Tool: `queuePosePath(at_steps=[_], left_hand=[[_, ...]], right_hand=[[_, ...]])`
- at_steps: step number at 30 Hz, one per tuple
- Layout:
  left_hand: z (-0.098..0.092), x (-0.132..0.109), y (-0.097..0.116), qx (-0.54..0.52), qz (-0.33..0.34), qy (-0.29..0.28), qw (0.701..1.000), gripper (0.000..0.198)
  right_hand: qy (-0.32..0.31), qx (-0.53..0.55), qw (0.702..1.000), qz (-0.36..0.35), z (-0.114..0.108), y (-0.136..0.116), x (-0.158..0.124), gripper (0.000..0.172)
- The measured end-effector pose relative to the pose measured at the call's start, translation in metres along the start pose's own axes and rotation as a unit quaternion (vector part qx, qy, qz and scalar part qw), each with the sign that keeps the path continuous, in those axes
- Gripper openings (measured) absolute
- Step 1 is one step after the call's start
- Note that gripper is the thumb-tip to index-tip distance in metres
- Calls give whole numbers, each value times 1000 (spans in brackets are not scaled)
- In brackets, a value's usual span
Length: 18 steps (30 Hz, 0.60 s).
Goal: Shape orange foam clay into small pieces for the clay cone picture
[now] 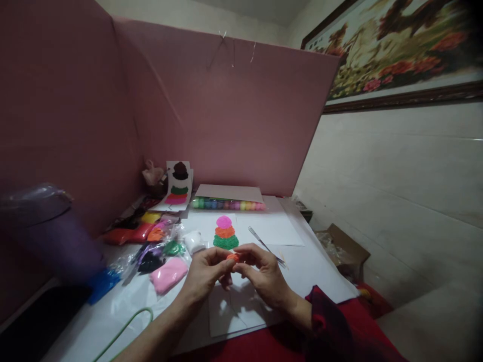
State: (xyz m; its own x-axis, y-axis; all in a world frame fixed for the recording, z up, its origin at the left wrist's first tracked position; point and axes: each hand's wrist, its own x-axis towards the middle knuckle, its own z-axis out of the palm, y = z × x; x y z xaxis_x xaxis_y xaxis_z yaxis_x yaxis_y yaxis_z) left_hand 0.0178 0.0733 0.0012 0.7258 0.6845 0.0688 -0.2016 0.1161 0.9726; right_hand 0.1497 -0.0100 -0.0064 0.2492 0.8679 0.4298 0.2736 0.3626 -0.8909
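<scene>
1. Clock centre: a small orange lump (pixel 233 258), apparently modelling clay, raised at the fingertips over white paper (pixel 222 323).
2. From 8 o'clock, the left hand (pixel 207 271) pinches the lump between thumb and finger; from 4 o'clock, the right hand (pixel 266 276) closes its fingertips on the other side.
3. At 12 o'clock lie stacked green, orange and magenta shapes (pixel 225 234); at 2 o'clock, a metal tool (pixel 264 243); at 9 o'clock, a pink packet (pixel 168 275).
4. The step in hand looks like shaping the lump; the next move calls for light, even pressure from both hands.
</scene>
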Motion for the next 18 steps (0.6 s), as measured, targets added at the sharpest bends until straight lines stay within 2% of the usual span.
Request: queuePosePath(at_steps=[5, 10, 14, 18], left_hand=[[0, 0, -1, -17, -20, 1, 1000, 27], [-3, 2, -3, -27, -9, 3, 1000, 25], [-4, 3, -3, -21, -25, 1, 999, 25], [-2, 2, -3, -15, -16, 1, 1000, 19]], right_hand=[[7, -45, 999, -26, -1, 0, 0, 3], [7, -55, 998, -36, -1, 0, 1, 4], [0, -54, 998, -40, -1, -4, 0, 4], [-8, -12, 1000, -3, 1, -4, 1, 7]])
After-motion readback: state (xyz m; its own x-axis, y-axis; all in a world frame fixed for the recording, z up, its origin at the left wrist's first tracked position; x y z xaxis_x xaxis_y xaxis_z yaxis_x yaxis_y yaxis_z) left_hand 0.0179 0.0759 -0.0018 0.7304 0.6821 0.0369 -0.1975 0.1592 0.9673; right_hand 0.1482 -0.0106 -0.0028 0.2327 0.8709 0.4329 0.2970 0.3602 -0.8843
